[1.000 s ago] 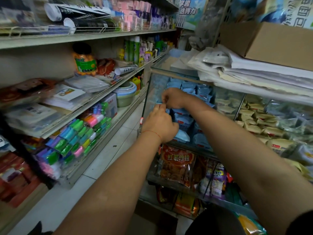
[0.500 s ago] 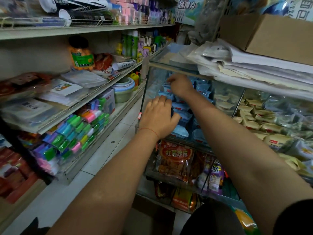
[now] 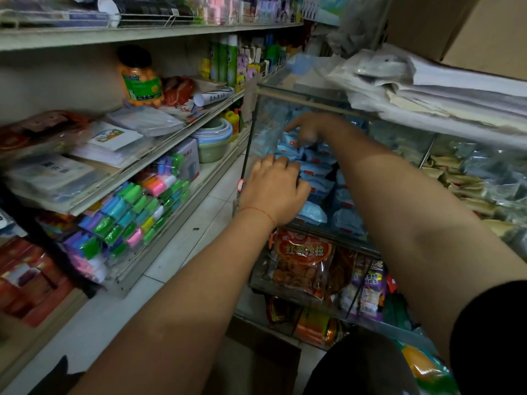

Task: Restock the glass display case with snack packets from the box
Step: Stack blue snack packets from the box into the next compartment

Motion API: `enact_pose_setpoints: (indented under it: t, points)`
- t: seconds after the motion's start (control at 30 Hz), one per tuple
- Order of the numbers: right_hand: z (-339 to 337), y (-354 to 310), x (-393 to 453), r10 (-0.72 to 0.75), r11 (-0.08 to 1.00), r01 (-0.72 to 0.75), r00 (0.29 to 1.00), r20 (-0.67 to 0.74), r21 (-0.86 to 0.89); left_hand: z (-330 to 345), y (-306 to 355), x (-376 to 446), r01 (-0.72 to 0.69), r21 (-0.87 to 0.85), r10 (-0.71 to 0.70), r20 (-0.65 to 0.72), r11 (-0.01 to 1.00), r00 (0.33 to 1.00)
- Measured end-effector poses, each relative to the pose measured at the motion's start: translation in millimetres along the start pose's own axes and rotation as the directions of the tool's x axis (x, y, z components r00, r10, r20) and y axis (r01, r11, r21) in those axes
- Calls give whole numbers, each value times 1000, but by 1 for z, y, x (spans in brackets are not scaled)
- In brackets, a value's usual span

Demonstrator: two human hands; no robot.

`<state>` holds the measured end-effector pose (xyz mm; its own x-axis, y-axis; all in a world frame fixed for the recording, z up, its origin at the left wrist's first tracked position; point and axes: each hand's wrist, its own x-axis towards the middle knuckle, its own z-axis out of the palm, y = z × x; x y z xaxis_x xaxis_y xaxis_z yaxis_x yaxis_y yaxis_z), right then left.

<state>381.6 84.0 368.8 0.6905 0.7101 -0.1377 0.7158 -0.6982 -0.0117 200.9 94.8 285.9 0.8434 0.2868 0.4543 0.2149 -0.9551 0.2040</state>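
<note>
Inside the glass display case [image 3: 288, 94], both bare arms reach forward from the near edge of the scene. The left hand [image 3: 275, 192], with a thin red string round its wrist, lies palm down on the near blue snack packets [image 3: 316, 178], its fingers [image 3: 281, 163] curled over the pile; whether they actually pinch one packet I cannot tell. The right hand [image 3: 309, 128] is farther in and higher, back of the hand up, forefinger stretched out to the left over the far packets, the other fingers bent under and blurred, so their hold is unclear. The blue packets fill the case's left compartment in overlapping rows. Right of a divider, tan packets [image 3: 462, 181] lie heaped. Below, a lower tier holds an orange snack bag [image 3: 303, 262] and a purple bag [image 3: 370, 283]. Stacked papers [image 3: 445, 94] and a cardboard box [image 3: 467, 29] sit on top of the case.
</note>
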Motion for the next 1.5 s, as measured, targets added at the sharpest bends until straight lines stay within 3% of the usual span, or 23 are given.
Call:
enact_pose_setpoints:
  t: [0.1,0.27,0.4,0.63,0.83,0.93,1.13,1.3,1.37,1.5]
  points:
    - [8,1,10,-27,1000,27,999,26,-6,2,0,0,3,2,-3,3,1000,1000]
    - [19,-3,15,-15,991,40,981,-195,125,2,0,2,8,13,-8,13,1000,1000]
    - [23,-5,13,-32,992,43,995,-96,118,2,-2,2,-6,33,4,57,999,998]
    - [7,1,5,176,981,-142,937,-302,132,1,1,-1,-13,44,10,62,999,998]
    - [27,0,5,121,976,-97,985,-120,193,0,0,-1,-8,13,7,48,1000,999]
    - [19,7,7,134,963,-96,981,-138,253,0,0,-1,-12,16,11,51,1000,999]
    - [24,29,23,216,957,-139,928,-302,256,-1,0,0,-23,23,23,32,999,999]
    - [27,11,25,177,932,-101,964,-196,347,-1,1,1,-27,16,27,27,1000,999]
    - [34,12,32,156,947,-110,979,-134,303,-1,0,1,-23,11,23,34,1000,999]
    - [46,17,33,265,916,-201,952,-150,346,1,-1,0,-18,23,17,41,1000,999]
